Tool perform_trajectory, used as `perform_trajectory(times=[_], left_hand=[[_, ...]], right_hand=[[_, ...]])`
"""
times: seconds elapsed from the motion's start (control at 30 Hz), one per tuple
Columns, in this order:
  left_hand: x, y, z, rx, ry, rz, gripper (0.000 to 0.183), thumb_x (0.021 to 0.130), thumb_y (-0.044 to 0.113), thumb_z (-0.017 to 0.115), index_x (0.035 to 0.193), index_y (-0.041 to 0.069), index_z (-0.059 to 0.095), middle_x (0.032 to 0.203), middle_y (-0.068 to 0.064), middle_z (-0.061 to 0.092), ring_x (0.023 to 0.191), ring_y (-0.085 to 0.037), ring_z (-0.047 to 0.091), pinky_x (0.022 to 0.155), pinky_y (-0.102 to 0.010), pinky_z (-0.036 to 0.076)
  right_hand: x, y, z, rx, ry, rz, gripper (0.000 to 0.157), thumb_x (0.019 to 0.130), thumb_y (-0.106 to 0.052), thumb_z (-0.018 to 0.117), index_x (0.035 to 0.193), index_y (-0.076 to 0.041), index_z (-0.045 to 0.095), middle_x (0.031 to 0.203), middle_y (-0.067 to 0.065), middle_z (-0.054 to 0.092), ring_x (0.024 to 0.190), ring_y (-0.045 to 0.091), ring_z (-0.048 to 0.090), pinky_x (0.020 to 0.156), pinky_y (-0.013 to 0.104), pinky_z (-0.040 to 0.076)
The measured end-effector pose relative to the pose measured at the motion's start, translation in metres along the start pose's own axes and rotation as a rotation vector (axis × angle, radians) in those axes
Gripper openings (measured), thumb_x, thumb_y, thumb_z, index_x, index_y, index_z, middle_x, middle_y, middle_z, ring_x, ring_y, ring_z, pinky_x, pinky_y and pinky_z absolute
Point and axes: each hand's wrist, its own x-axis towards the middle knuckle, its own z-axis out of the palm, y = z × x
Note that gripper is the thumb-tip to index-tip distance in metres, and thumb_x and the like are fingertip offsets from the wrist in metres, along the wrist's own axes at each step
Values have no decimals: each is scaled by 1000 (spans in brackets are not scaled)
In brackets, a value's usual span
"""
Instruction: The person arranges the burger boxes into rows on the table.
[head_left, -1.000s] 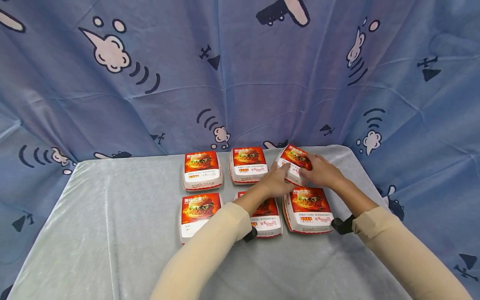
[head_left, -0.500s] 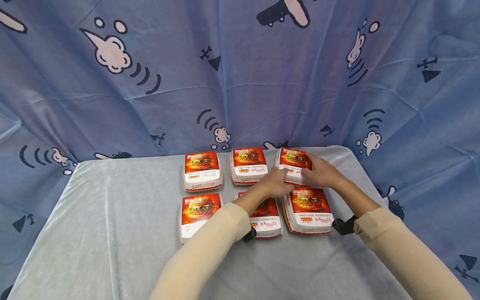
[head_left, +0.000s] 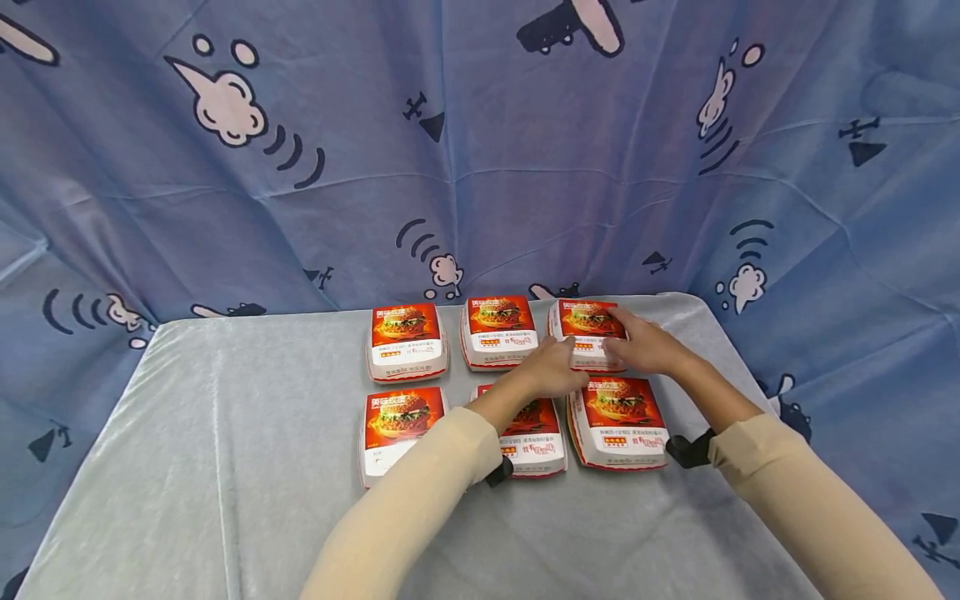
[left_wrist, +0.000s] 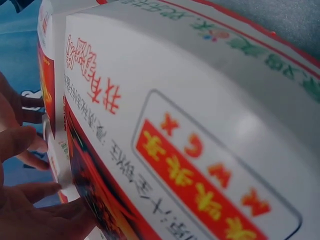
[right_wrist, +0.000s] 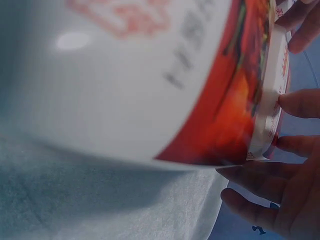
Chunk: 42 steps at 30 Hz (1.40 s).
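At the back right of the group, both my hands hold a burger box (head_left: 588, 317) with a burger picture on its lid. My left hand (head_left: 551, 367) is at its left front corner, and my right hand (head_left: 643, 343) is at its right side. The box sits flat and straight behind the front right burger box (head_left: 622, 437). That nearer box fills much of the right wrist view, where fingertips (right_wrist: 295, 142) of my right hand touch the held box's side beyond it. In the left wrist view, fingers of the left hand (left_wrist: 37, 215) also touch the held box.
Two more boxes, the back middle box (head_left: 498, 329) and back left box (head_left: 407, 337), complete the rear row. The front middle box (head_left: 536, 446) and front left box (head_left: 393, 421) are partly behind my left arm. A blue patterned curtain (head_left: 360, 233) hangs behind the grey cloth-covered table (head_left: 165, 467).
The back right box was tilted and turned; it has come down flat and straight in line with its row. Both hands have stayed on it with little movement.
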Motion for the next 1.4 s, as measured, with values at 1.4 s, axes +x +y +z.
perform_trajectory(times=[1.4], left_hand=[[-8,-1,-2,-78,-86,-29,71,100,29,56,160,14,21,158,-7,37,143,-19,35,113,-32,32]], right_hand=[[-3,4,2,80,-29,-50,72,97,-13,42,155,10,5,153,38,22,124,47,42,106,65,32]])
